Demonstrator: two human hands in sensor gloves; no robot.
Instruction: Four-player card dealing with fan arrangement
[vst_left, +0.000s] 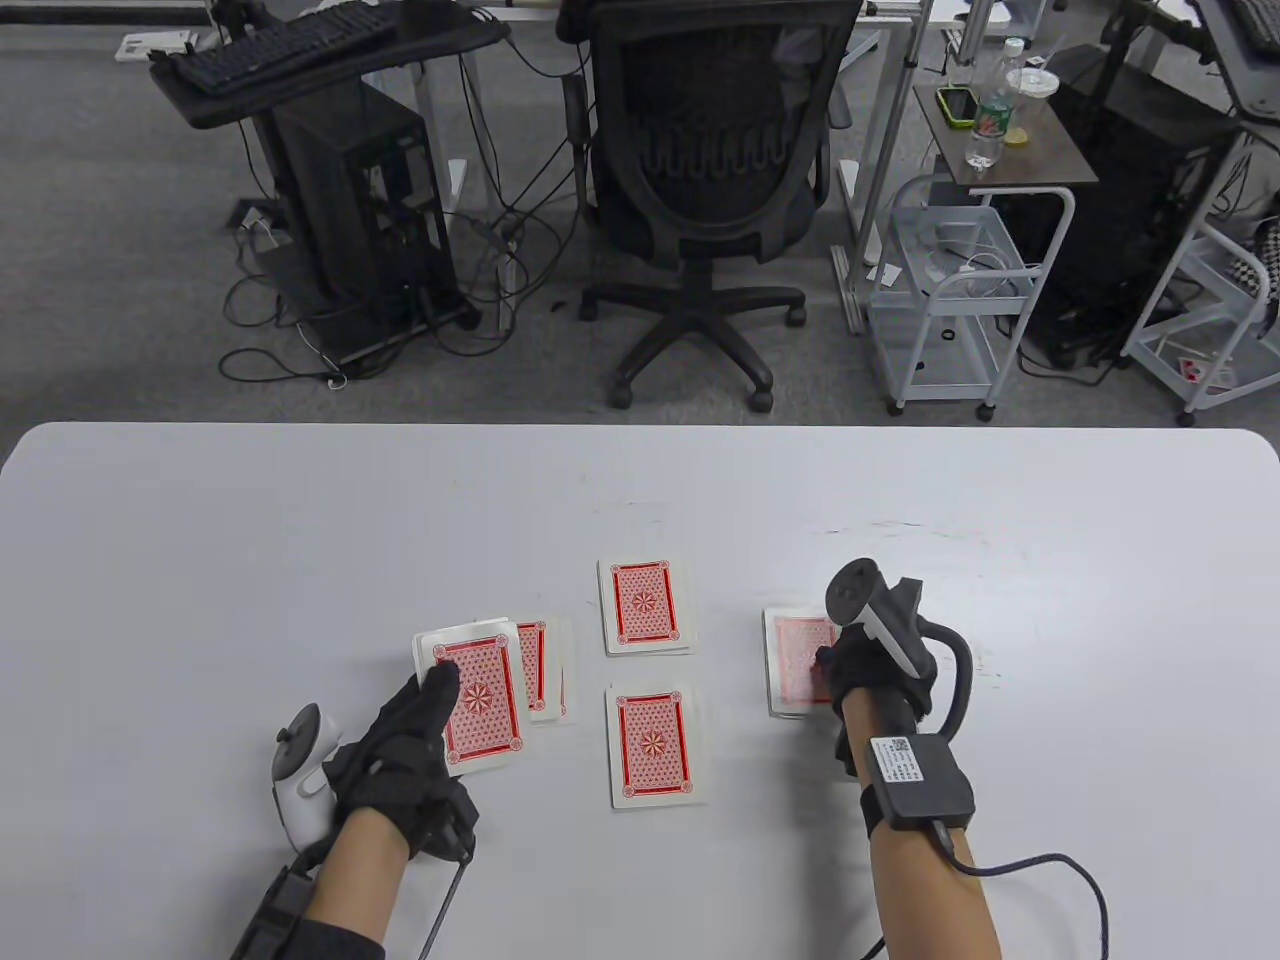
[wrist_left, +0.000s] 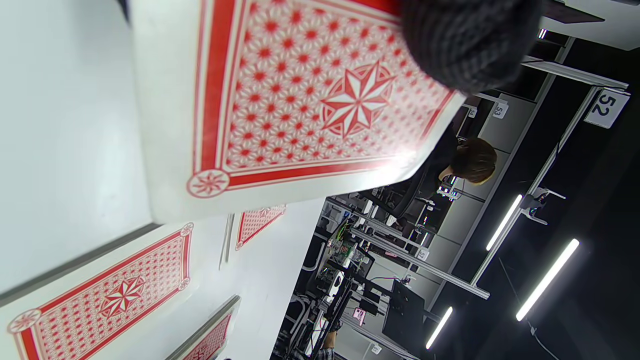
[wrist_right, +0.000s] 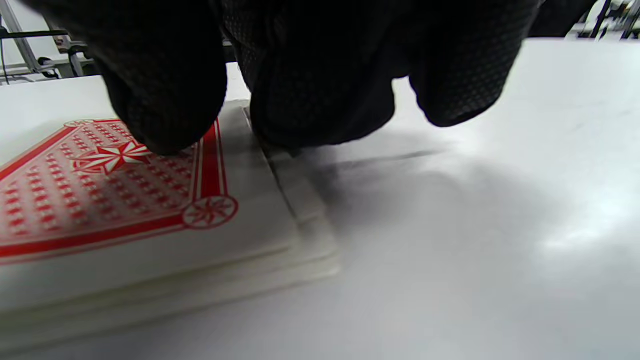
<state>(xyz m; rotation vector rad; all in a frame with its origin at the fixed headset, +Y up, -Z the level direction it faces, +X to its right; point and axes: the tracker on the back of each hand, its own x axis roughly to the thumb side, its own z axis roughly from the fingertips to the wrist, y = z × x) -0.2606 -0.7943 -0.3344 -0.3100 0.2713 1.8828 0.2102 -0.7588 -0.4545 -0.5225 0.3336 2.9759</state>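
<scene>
A white table (vst_left: 200, 560) fills the near half of an office, with a black mesh chair (vst_left: 710, 150) beyond. Nearest, the left hand (vst_left: 405, 745) clamps the red-backed deck of playing cards (vst_left: 480, 700), thumb on top. Right of that grip lie the near pile (vst_left: 655, 748), the far pile (vst_left: 645, 606) and the left pile (vst_left: 540, 668). The right hand (vst_left: 865, 670), fingertips (wrist_right: 165, 115) pressing the right pile (vst_left: 795, 665), is nearer it; its long axis runs away from me.

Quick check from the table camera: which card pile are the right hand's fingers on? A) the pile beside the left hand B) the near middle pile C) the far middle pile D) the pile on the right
D: the right hand has its fingertips on the right pile.
</scene>
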